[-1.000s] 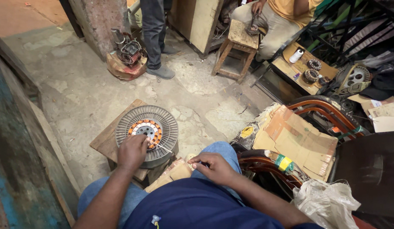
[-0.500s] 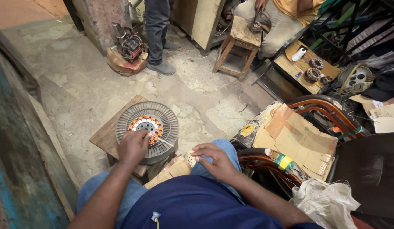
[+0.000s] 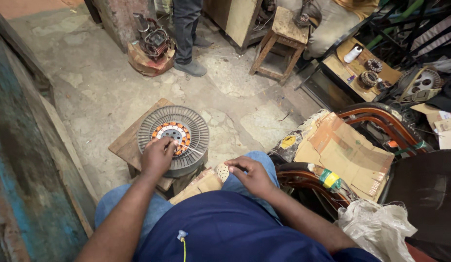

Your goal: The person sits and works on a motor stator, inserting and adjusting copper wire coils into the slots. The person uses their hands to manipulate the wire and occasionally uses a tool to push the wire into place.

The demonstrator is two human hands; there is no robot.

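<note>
Two hands work over the person's lap. The left hand [image 3: 157, 156] rests on the near rim of a round grey motor stator [image 3: 173, 138], fingers curled and pinching a thin pale strip at the copper-orange windings; whether the grip is tight cannot be told. The right hand [image 3: 250, 173], at three o'clock from it, is loosely curled on the knee, touching a small pale perforated piece [image 3: 222, 171]. The stator sits on a low wooden bench [image 3: 131, 143]. At twelve o'clock stand a wooden stool [image 3: 279, 41] and another person's shoe [image 3: 190, 68]; flattened cardboard [image 3: 344, 148] lies at three o'clock
</note>
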